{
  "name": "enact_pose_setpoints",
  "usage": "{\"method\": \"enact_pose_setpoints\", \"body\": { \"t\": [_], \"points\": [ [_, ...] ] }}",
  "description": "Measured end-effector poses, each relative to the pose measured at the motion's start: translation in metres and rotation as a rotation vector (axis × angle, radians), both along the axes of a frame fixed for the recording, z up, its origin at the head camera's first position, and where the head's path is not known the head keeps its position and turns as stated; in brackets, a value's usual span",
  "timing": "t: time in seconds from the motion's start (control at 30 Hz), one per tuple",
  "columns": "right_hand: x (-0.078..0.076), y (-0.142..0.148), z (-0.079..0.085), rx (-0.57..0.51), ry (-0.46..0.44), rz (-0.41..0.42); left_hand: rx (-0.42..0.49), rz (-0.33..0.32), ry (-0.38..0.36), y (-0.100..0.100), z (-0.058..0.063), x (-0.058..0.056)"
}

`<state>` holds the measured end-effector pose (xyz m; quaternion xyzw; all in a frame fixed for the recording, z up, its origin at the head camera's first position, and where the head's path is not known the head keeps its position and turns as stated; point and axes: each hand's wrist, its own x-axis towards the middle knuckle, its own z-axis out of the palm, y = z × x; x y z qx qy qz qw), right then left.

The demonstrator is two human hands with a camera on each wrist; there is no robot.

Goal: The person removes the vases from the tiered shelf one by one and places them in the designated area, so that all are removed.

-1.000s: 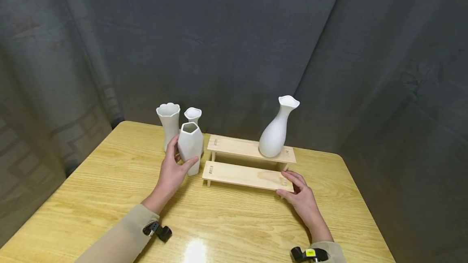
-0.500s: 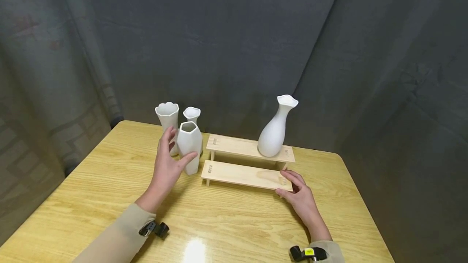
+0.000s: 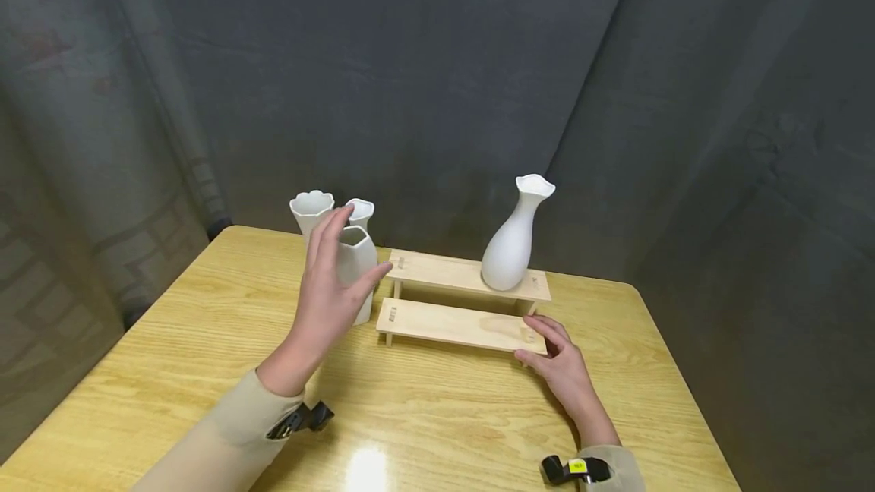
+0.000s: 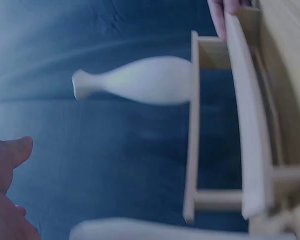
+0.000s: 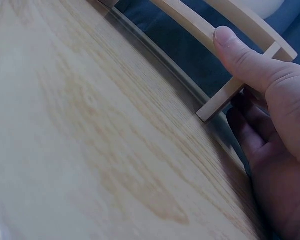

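My left hand (image 3: pixel 324 291) is raised in front of a white faceted vase (image 3: pixel 364 255), fingers spread from the thumb, nothing in its grasp. It hides much of that vase. Just behind stand a white vase with a scalloped rim (image 3: pixel 309 206) and a narrow-necked white vase (image 3: pixel 364 211). With thumb and fingers, my right hand (image 3: pixel 563 367) grips the right end of the lower step of a two-step wooden stand (image 3: pixel 451 323). The right wrist view puts the thumb (image 5: pixel 235 47) on the front edge. A tall curvy white vase (image 3: pixel 509 253) stands on the upper step's right part.
The stand and vases are towards the back of a wood-grain table (image 3: pixel 437 416). A dark grey curtain (image 3: pixel 424 82) hangs close behind the table's back edge. The table's right edge lies beyond my right hand.
My left hand has let go of the faceted vase, drawn back to its left, then risen and moved right in front of it. The right hand keeps its grip on the stand.
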<state>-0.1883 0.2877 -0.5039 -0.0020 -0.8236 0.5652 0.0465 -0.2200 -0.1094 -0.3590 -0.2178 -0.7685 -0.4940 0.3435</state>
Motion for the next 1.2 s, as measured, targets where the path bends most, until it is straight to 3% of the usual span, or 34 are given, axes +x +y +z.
{"method": "enact_pose_setpoints", "body": {
  "t": [0.27, 0.5, 1.0, 1.2],
  "points": [
    [-0.002, -0.002, -0.001, -0.005, -0.003, 0.009, -0.028, -0.101, -0.028, 0.044, 0.016, -0.009],
    [-0.003, -0.004, -0.002, -0.006, 0.007, 0.009, -0.053, -0.172, -0.180, 0.084, 0.021, -0.020],
    [-0.002, -0.005, -0.005, 0.010, 0.008, 0.012, -0.112, -0.197, -0.397, 0.151, 0.006, -0.053],
    [-0.001, -0.007, -0.002, 0.000, 0.003, 0.009, -0.130, -0.189, -0.420, 0.170, 0.003, -0.061]
  ]
}}
